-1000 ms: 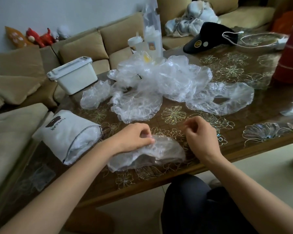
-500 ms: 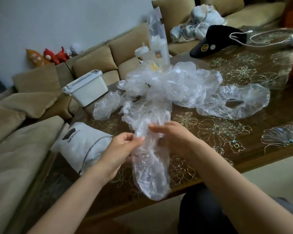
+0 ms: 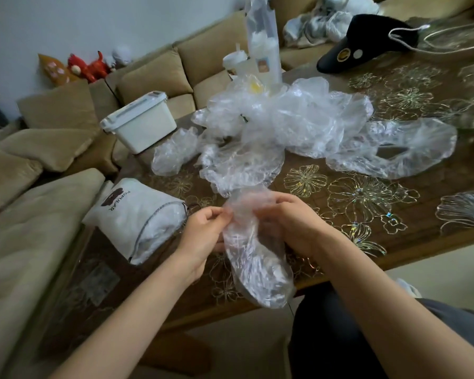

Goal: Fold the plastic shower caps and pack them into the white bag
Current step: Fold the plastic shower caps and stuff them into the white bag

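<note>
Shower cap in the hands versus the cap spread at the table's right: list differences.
The held cap is gathered narrow, hanging from the left hand and right hand; the spread cap lies wide, untouched. The spread cap's opening shows; the held cap's doesn't. Both are clear plastic.

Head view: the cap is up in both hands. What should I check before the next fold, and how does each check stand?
1. Left hand pinches the cap at its upper edge: ok.
2. Right hand grips the cap on the other side: ok.
3. Cap lifted off the table, hanging free: ok.
4. Cap folded small enough to pack: not ok, it hangs long and crumpled.
5. Bag lies close by the left hand: ok.
6. Bag mouth open: cannot tell.
</note>
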`<state>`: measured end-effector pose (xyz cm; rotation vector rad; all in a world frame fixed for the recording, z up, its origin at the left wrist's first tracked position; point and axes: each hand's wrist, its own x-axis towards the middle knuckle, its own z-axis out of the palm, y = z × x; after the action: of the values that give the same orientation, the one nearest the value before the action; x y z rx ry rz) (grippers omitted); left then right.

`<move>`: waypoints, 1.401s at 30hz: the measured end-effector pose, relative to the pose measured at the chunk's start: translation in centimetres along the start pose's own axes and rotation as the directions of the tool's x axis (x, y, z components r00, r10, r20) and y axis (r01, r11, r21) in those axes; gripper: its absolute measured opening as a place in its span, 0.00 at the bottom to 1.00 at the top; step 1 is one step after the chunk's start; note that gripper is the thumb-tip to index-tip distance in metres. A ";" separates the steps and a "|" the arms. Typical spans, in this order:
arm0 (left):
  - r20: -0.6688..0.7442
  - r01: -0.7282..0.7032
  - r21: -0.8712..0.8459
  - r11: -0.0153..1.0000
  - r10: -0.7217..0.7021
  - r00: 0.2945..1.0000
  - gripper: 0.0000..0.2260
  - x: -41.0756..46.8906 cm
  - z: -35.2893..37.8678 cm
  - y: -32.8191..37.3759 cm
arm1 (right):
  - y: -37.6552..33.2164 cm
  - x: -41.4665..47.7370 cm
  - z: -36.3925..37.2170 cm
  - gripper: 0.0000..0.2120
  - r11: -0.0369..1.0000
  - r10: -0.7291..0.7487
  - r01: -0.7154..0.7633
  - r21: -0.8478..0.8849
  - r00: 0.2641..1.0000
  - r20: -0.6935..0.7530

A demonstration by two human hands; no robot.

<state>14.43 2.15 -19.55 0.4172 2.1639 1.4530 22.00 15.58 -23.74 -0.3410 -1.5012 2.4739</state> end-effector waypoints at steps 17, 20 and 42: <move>0.216 0.081 -0.230 0.970 -0.031 0.976 0.22 -0.5 -1.5 0.2 | 0.0 -0.6 0.7 0.15 0.992 -0.005 0.022 -0.120 0.990 0.143; 0.158 0.013 -0.239 0.971 0.026 0.987 0.23 -0.5 -1.8 0.6 | -0.8 -1.0 0.4 0.22 0.999 0.003 0.005 -0.041 0.983 0.186; 0.096 0.042 -0.036 0.998 -0.039 0.995 0.06 -1.9 -2.2 -0.5 | 0.0 -0.8 1.3 0.14 0.989 -0.008 0.011 -0.148 1.000 0.023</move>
<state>14.80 -0.67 -18.95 0.4181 2.0555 1.4204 22.39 14.19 -23.13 -0.3313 -1.6961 2.3725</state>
